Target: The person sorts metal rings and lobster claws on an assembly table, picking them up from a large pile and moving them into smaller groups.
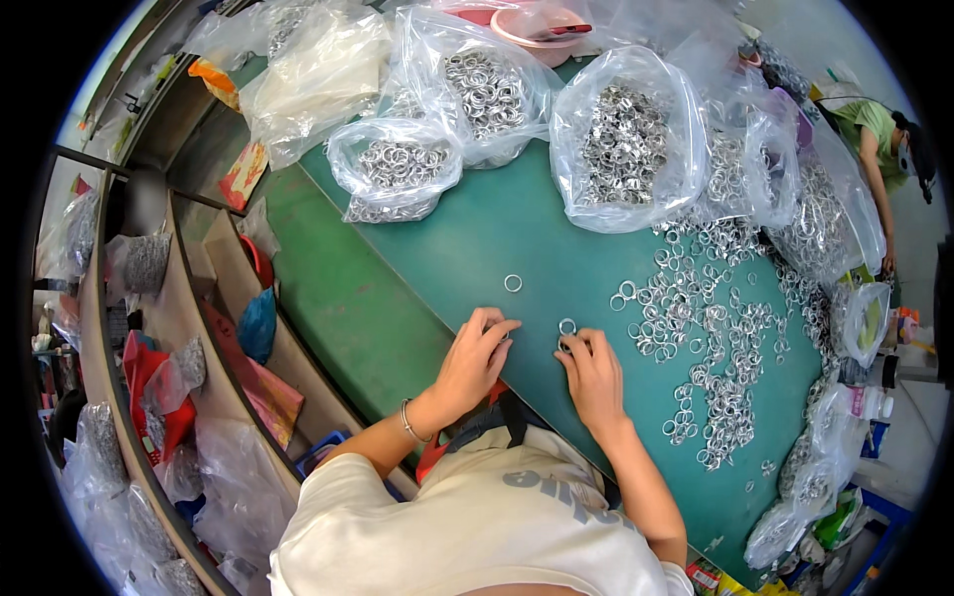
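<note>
My left hand is above the green table near its front edge, thumb and fingers pinched together. Something small and shiny seems to be between the fingertips, but I cannot make it out. To its right, my right hand has its fingertips closed on a small silver metal ring at the tabletop. Just beyond those fingertips shows another silver ring. A single ring lies apart on the table, a little beyond both hands. Many loose silver rings are spread in a heap to the right of my right hand.
Clear plastic bags of metal rings stand along the far side, including a small bag and a large bag. A pink basin sits behind them. Shelves with bagged goods line the left. Another person bends at the far right.
</note>
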